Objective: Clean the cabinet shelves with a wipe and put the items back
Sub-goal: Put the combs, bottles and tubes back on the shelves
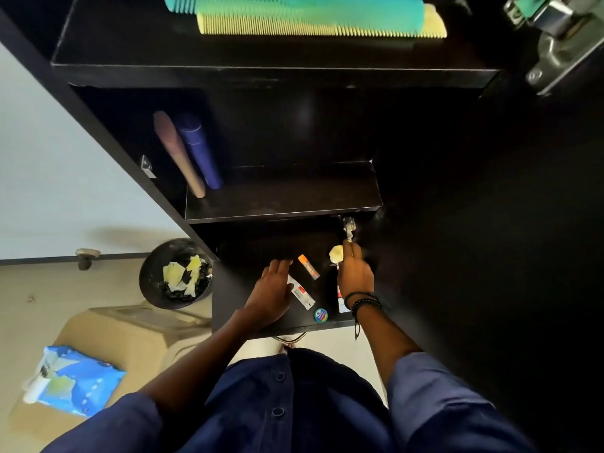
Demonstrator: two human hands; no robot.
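I look down into a black cabinet. On its bottom shelf (235,308) lie a white tube with a red label (302,293), an orange-capped tube (308,267), a small round tin (320,315) and a white box (341,302) partly under my right wrist. My left hand (273,289) rests flat on the shelf with straight fingers, touching the white tube. My right hand (354,273) reaches to the shelf's right side and holds a crumpled yellow wipe (336,254) at its fingertips.
The middle shelf (287,201) bears a tan roll (178,152) and a blue cylinder (199,148) at its left. Teal and yellow combs (307,18) lie on the top shelf. A black bin (178,273) with used wipes stands left, beside a wipe pack (73,380) on a beige box.
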